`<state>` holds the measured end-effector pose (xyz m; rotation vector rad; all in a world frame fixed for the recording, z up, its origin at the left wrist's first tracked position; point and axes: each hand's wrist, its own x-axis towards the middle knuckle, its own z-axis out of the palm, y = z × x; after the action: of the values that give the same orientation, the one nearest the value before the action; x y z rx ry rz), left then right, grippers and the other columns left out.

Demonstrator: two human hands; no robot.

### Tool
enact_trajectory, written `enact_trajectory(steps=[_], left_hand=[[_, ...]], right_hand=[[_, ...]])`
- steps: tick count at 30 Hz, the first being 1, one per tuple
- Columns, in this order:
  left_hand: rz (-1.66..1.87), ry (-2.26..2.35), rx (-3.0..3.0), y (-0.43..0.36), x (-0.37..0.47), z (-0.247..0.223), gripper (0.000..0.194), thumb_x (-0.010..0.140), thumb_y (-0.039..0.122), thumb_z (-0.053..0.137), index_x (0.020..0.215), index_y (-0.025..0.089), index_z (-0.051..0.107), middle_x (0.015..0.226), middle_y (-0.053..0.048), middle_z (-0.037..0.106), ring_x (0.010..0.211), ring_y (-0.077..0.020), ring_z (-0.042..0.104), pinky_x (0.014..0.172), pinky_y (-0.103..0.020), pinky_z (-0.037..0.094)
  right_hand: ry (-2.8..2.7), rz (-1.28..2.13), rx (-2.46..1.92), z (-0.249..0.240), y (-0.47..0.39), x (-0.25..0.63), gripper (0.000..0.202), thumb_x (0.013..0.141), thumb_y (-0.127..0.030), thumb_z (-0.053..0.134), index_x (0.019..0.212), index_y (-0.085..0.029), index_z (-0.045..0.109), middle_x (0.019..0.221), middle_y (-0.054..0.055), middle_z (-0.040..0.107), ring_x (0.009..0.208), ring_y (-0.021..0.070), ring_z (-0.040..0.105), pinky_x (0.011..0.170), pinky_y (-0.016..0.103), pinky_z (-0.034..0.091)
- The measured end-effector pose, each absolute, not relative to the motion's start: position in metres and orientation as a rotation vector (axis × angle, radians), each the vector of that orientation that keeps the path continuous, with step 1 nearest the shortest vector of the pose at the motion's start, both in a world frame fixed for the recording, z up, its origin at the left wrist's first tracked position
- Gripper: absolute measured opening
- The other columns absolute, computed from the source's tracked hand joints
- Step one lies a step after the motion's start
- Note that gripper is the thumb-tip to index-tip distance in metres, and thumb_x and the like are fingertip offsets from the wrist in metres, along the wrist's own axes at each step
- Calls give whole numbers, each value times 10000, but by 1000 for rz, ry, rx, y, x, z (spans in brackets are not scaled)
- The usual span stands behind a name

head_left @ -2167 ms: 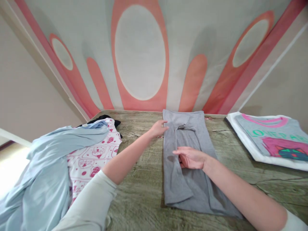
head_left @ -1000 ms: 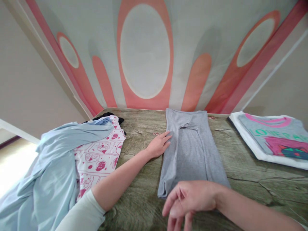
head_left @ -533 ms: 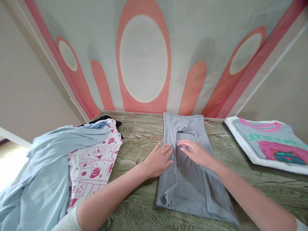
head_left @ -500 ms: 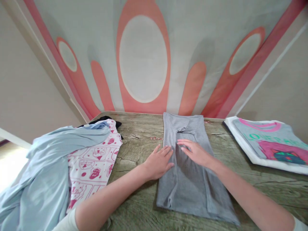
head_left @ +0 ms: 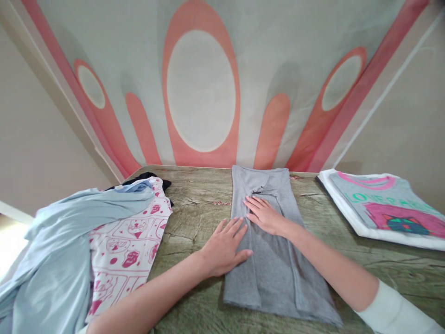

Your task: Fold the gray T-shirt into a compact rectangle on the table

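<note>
A grey shirt (head_left: 278, 283) lies on the wooden-topped table, its sides folded inward into a long panel with the neckline at the far end. My left hand (head_left: 225, 246) rests flat across its left edge, fingers spread and pointing away from me. Higher up, my right hand (head_left: 266, 215) lies on the middle of the cloth just below the neckline, fingers stretched out to the left. Neither hand grips the fabric. Small wrinkles bunch near the collar, and the folded strips run down both sides.
To the left, a loose pile holds a light blue garment (head_left: 62, 232), a white top with pink prints (head_left: 128, 246) and a black garment (head_left: 148, 176). A stack of folded shirts (head_left: 385, 204) lies at the right. Behind the table (head_left: 194, 185) hangs a pink-patterned grey backdrop (head_left: 201, 93).
My right hand has moved left and slightly up across the shirt and flattened onto it. My left hand has slid a little toward me. The view has shifted slightly.
</note>
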<state>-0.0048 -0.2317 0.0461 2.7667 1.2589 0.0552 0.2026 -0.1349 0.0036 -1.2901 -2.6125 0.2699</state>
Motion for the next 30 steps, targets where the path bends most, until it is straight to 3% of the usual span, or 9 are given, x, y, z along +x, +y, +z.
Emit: enact_trajectory(steps=[10, 14, 22, 30], left_hand=[[-23, 1251, 2765, -239, -3, 46, 715, 853, 641, 224, 1416, 203, 194, 1491, -88, 128, 1362, -297, 60, 1077, -477, 132], [-20, 1261, 2758, -240, -3, 47, 723, 849, 645, 232, 1420, 204, 184, 1494, -87, 113, 1362, -303, 46, 1076, -482, 133], [-57, 1241, 2737, -241, -3, 54, 732, 840, 657, 239, 1416, 208, 193, 1494, -88, 117, 1361, -302, 61, 1078, -483, 119], [11, 1268, 2791, -200, -2, 51, 565, 929, 474, 199, 1392, 154, 246, 1465, -108, 225, 1357, -220, 152, 1087, -417, 113]], right_hand=[[-2616, 238, -1311, 18, -132, 211, 554, 913, -476, 232, 1372, -190, 346, 1450, 57, 294, 1353, 221, 169, 1079, 440, 177], [-2454, 31, -1462, 13, -109, 229, 565, 903, -454, 265, 1398, -181, 282, 1481, 65, 208, 1361, 242, 130, 1080, 474, 153], [-2444, 175, -1439, -5, -101, 267, 552, 896, -440, 298, 1384, -180, 313, 1454, 82, 281, 1330, 215, 251, 1072, 414, 249], [-2435, 208, -1499, -6, -109, 320, 509, 901, -391, 297, 1322, -134, 423, 1418, 107, 347, 1318, 233, 278, 1080, 439, 249]])
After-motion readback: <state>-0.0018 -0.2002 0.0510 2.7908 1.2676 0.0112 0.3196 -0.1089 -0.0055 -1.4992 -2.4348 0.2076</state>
